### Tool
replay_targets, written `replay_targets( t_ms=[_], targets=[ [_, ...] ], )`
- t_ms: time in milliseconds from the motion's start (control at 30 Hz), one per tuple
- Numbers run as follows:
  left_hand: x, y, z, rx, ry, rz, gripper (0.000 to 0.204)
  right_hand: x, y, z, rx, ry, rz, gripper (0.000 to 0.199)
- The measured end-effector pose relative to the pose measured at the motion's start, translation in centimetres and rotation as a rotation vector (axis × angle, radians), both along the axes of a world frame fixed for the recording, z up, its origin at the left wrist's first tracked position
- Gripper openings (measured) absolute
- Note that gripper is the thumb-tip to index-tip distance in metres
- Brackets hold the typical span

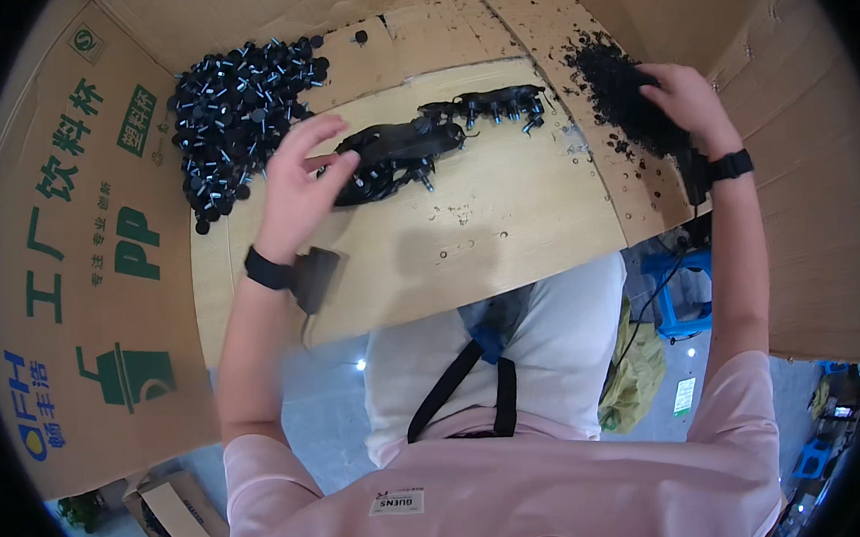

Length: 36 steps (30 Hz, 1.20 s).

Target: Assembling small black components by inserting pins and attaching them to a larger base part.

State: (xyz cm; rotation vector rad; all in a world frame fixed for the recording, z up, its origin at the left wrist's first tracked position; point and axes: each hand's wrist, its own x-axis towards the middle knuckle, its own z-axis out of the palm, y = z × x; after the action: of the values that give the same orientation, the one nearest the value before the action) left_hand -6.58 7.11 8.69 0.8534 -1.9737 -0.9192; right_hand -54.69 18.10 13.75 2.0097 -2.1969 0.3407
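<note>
My left hand (pixel 297 186) is beside the left end of a black bundle (pixel 393 148), its fingers curved and apart; its thumb tip overlaps the bundle, and I cannot tell whether it touches. Several metal bolt shanks stick out from under the bundle. Behind it to the right lies a smaller black strip (pixel 494 102) with a row of similar bolts hanging from it. At the far right my right hand (pixel 691 105) reaches over a heap of tiny black pieces (pixel 621 85), thumb and forefinger apart at its edge.
A big pile of black round-headed bolts (pixel 243 113) covers the board's back left. Cardboard walls (pixel 84 240) stand around the board (pixel 506 215). Black wristbands with cabled boxes sit on both wrists. A blue stool (pixel 683 292) and a greenish sack (pixel 633 369) are below right.
</note>
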Motion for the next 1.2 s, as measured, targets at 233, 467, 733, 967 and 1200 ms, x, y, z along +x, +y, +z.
replay_targets(
  t_ms=[233, 467, 733, 967, 1200],
  targets=[
    [-1.2, 1.4, -2.9, -0.359, -0.074, 0.022, 0.018, 10.4, -9.0, -5.1, 0.103, -0.274, 0.557, 0.054],
    [-1.2, 0.7, -5.0, -0.241, 0.163, 0.063, 0.014, 11.4, -13.1, -6.7, 0.303, -0.543, 0.365, 0.035],
    [-0.3, 0.4, -5.4, -0.158, 0.348, -0.021, 0.026, 17.9, -13.4, -1.2, 0.324, -1.142, 0.306, 0.033],
    [0.8, 0.4, -4.0, 0.494, 0.793, -0.221, 0.06, 23.6, -10.0, -3.9, 0.718, -1.676, 0.706, 0.034],
    [3.5, -0.3, -6.1, 1.092, 0.443, -0.711, 0.064, 24.9, -9.5, -8.6, 0.985, -1.715, 0.759, 0.034]
  ],
)
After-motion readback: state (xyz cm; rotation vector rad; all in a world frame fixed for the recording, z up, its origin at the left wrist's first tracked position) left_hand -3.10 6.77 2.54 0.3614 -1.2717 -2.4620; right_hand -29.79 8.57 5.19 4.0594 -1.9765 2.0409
